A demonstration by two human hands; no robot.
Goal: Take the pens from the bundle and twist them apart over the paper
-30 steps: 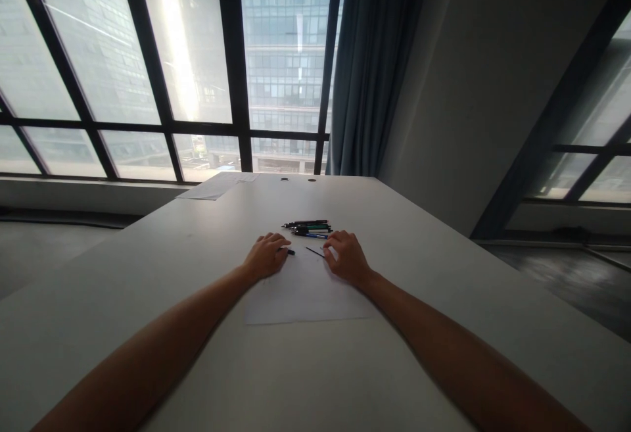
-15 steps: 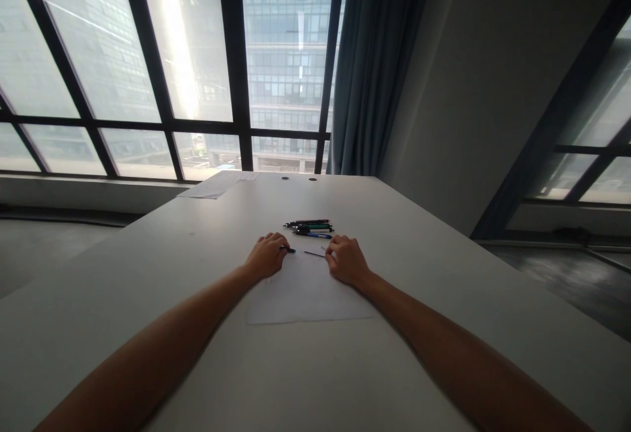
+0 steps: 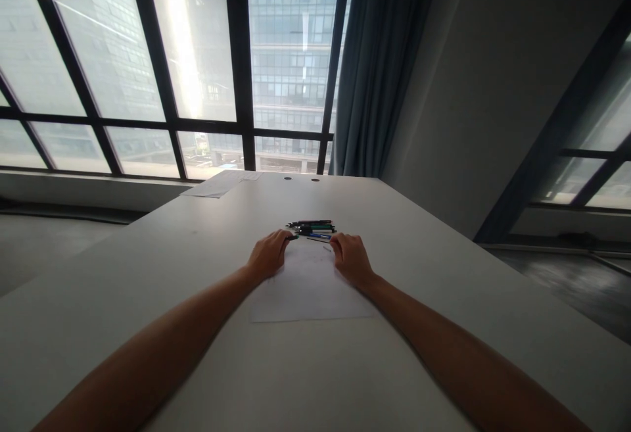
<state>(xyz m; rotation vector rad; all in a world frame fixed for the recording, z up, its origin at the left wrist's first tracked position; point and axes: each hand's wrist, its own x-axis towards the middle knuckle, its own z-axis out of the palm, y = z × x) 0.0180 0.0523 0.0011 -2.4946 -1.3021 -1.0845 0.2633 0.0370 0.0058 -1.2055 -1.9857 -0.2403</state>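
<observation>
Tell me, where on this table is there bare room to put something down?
Bare stretches of table lie left of the left hand and right of the right hand. It is crowded at the pens, just beyond both hands, with the paper sheet between the forearms.

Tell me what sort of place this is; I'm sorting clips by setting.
Probably an office or meeting room in a high-rise. A long pale table holds a sheet of paper and a cluster of pens, and the tall grid windows look out on glass towers.
</observation>
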